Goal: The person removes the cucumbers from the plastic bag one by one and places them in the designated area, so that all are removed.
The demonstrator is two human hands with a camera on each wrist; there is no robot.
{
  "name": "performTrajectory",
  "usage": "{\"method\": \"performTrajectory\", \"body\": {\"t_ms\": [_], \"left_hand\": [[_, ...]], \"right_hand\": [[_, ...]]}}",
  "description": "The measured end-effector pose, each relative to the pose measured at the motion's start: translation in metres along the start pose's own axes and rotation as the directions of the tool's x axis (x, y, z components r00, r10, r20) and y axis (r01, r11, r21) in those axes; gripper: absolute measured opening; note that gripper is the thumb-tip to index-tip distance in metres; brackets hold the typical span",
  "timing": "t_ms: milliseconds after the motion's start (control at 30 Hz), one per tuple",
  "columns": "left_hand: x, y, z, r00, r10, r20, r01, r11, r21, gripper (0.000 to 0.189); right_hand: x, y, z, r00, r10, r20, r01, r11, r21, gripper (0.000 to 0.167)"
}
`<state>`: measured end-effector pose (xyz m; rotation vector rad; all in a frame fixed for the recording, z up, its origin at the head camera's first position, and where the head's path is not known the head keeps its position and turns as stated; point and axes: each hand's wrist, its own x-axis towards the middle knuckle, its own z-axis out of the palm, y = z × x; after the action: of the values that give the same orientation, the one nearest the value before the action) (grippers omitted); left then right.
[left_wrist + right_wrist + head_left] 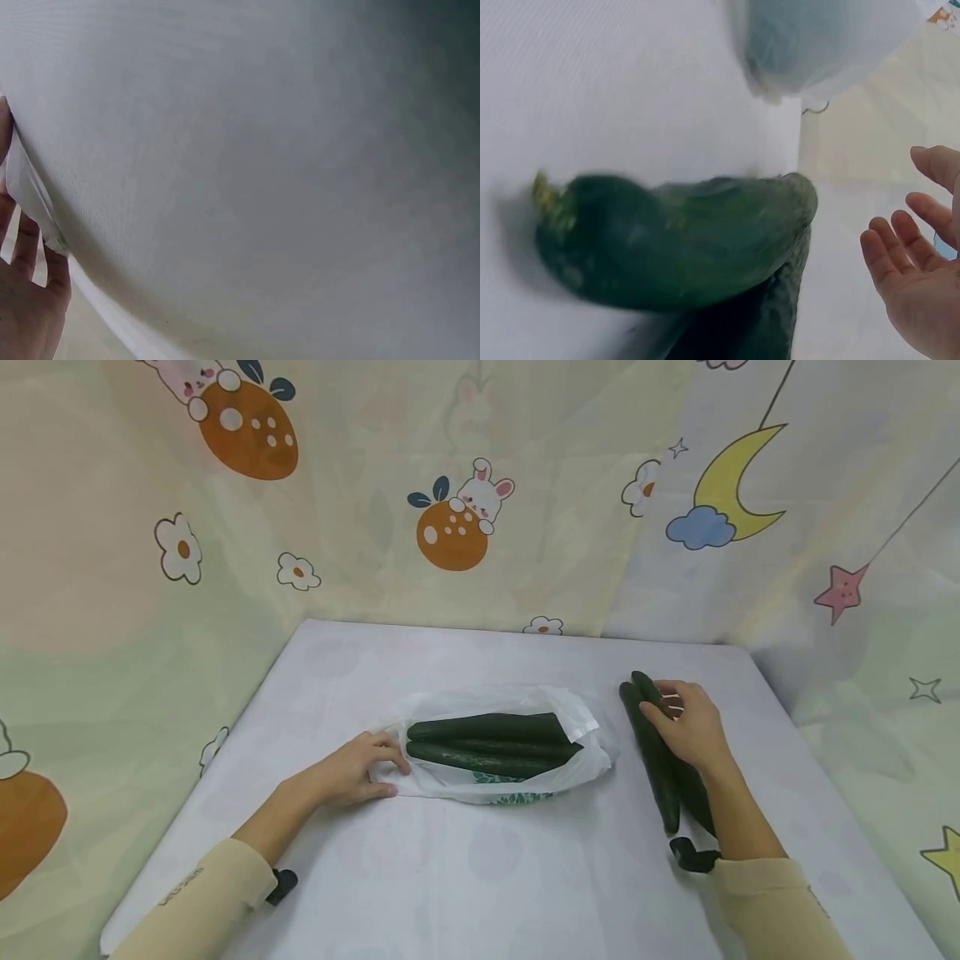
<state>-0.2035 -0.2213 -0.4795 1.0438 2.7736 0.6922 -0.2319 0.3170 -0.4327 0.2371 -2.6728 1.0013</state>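
A white plastic bag with green print lies mid-table in the head view, its mouth spread around several dark green cucumbers. At its left end my left hand pinches the bag's edge; the left wrist view shows thin plastic between thumb and fingers. Two more cucumbers lie side by side to the right of the bag. Over their far end is my right hand, thumb and fingers apart. The right wrist view has its fingers loosely extended beyond a cucumber, gripping nothing.
Everything rests on a white-covered table. Patterned cloth with rabbits, flowers and stars hangs behind and along the sides. Dark wrist-camera parts sit beneath the right wrist, close to the cucumbers' near ends.
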Motion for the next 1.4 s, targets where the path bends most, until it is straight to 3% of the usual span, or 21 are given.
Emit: {"method": "performTrajectory", "body": {"t_ms": [567,1000,1400], "left_hand": [[-0.002,-0.005,0.003,1.000,0.005,-0.011,-0.005,1.000,0.006,0.026],[-0.001,-0.002,-0.001,1.000,-0.015,0.003,0.015,1.000,0.001,0.026],[-0.001,-0.006,0.002,1.000,-0.010,-0.012,0.010,1.000,-0.010,0.026]], "right_hand": [[0.009,-0.028,0.008,0.997,-0.073,0.016,0.072,0.996,0.054,0.049],[0.023,-0.065,0.027,0.991,-0.133,0.017,0.129,0.982,0.135,0.050],[0.027,-0.092,0.039,0.972,-0.236,0.007,0.231,0.957,0.177,0.050]]}}
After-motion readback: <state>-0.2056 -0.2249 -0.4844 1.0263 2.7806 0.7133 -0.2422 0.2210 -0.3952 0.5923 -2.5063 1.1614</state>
